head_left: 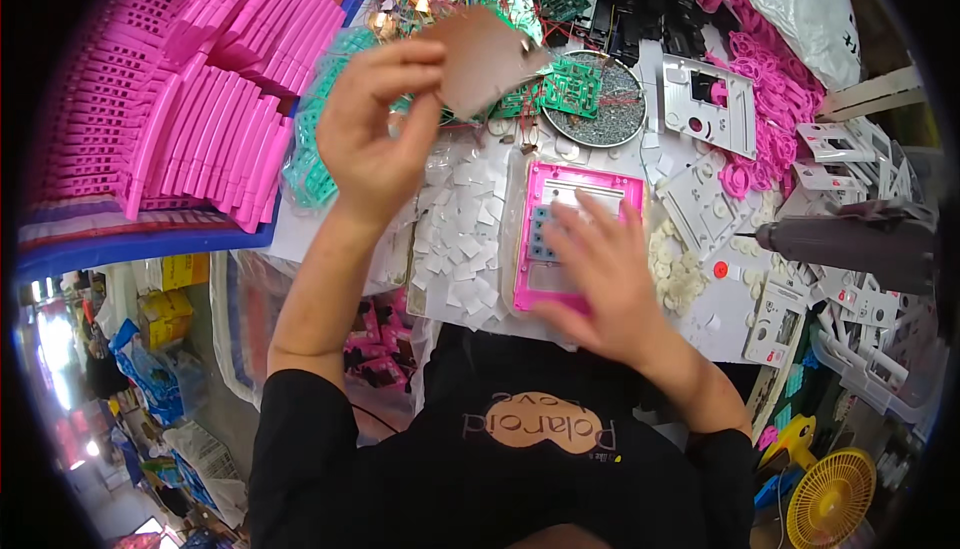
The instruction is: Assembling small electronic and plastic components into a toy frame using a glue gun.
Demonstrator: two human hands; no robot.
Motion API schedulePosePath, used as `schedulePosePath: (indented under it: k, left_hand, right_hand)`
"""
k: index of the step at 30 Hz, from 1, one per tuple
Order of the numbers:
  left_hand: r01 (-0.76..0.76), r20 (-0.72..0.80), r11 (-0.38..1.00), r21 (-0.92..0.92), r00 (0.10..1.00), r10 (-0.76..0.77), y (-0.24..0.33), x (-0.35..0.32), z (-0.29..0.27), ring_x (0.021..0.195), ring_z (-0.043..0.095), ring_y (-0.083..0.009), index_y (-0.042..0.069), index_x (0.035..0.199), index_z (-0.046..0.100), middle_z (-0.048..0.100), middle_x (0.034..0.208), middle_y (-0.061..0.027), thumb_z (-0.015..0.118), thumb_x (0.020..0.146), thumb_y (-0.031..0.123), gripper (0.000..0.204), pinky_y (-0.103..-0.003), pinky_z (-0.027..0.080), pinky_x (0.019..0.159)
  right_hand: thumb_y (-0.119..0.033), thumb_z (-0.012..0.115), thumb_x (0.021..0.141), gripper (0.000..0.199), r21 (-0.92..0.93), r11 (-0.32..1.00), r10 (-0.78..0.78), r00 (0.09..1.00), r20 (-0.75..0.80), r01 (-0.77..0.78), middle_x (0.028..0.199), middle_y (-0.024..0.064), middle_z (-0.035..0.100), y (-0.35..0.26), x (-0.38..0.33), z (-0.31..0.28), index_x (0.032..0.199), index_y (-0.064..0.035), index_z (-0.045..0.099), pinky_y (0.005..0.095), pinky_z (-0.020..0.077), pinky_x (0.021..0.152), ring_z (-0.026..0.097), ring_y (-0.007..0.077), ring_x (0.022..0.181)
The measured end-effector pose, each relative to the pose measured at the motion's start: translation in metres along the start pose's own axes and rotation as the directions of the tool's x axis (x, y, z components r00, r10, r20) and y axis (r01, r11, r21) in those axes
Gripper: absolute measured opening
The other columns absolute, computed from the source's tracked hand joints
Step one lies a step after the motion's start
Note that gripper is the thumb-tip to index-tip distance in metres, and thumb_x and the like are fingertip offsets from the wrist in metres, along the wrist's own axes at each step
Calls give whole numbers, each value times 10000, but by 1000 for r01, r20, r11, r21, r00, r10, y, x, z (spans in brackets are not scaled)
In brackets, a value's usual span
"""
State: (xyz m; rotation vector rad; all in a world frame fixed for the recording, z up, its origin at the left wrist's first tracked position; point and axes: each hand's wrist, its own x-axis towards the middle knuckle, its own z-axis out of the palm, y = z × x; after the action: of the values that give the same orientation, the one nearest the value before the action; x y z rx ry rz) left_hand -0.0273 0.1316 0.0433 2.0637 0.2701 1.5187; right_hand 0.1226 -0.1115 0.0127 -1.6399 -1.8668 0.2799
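My left hand (375, 139) is raised over the far side of the worktable, pinching a thin brown board (485, 61) between thumb and fingers. On the board's far corner there is a small dark spot. Below and to the right, a pink plastic casing (520, 289) lies on the table, with a blue-grey keypad (541, 221) set into it. Over the right half of this casing, my right hand (605, 284) spreads its fingers and hides part of the inside. Whether those fingertips touch the casing I cannot tell.
Stacked pink casings (215, 139) fill a blue-edged crate at left. Green circuit boards (572, 87) lie by a round tray of grey granules (625, 114). White paper squares (460, 239) cover the table's middle. A dark electric screwdriver (840, 241) juts in at right, near white panels (710, 104).
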Motion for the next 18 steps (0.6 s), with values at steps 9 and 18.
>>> schedulePosePath:
  k: [9, 18]
  left_hand:
    - [113, 177, 958, -264, 982, -67, 48, -48, -1, 1075, 659, -311, 44, 1184, 565, 565, 1301, -174, 662, 798, -81, 417, -416, 539, 935]
    - [792, 495, 348, -502, 593, -635, 69, -90, 1, 918, 644, -169, -1, 1285, 494, 664, 1110, -115, 589, 1023, 84, 291, -373, 564, 899]
  right_hand:
    - [-179, 618, 1007, 259, 961, -46, 214, 937, 277, -273, 1005, 6, 676, 18, 65, -18, 1175, 14, 659, 222, 469, 686, 581, 36, 802]
    - [-46, 715, 937, 238, 964, 168, 322, 936, 142, -204, 1040, 25, 690, -15, 62, -7, 1152, 11, 629, 245, 545, 781, 653, 85, 897]
